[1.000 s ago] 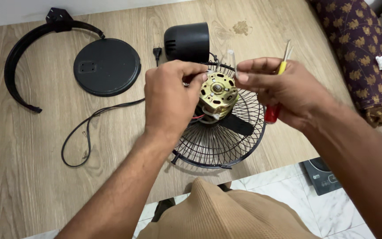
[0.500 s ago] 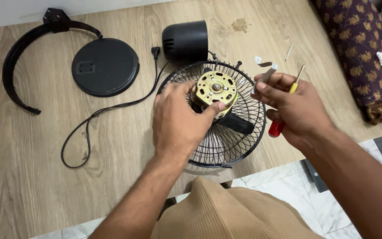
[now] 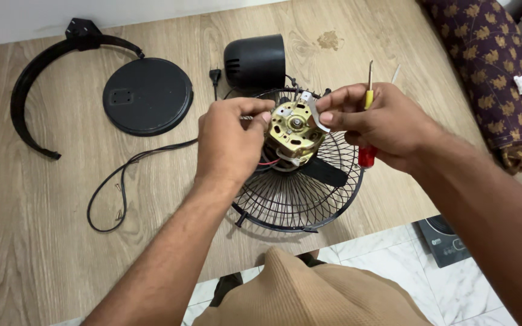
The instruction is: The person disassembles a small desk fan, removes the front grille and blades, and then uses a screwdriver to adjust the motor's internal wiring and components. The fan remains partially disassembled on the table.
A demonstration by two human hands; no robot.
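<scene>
Above the black wire fan guard (image 3: 300, 199) on the wooden table (image 3: 43, 253), the brass-coloured motor (image 3: 294, 130) is gripped by the left hand (image 3: 231, 142). Opposite, the right hand (image 3: 382, 124) pinches a small metal bracket (image 3: 312, 111) against it, fingers also closed around a red-and-yellow screwdriver (image 3: 367, 115).

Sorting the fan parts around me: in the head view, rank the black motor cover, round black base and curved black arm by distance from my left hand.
From the left hand:
1. black motor cover, just above.
2. round black base, to its left.
3. curved black arm, far left.
</scene>
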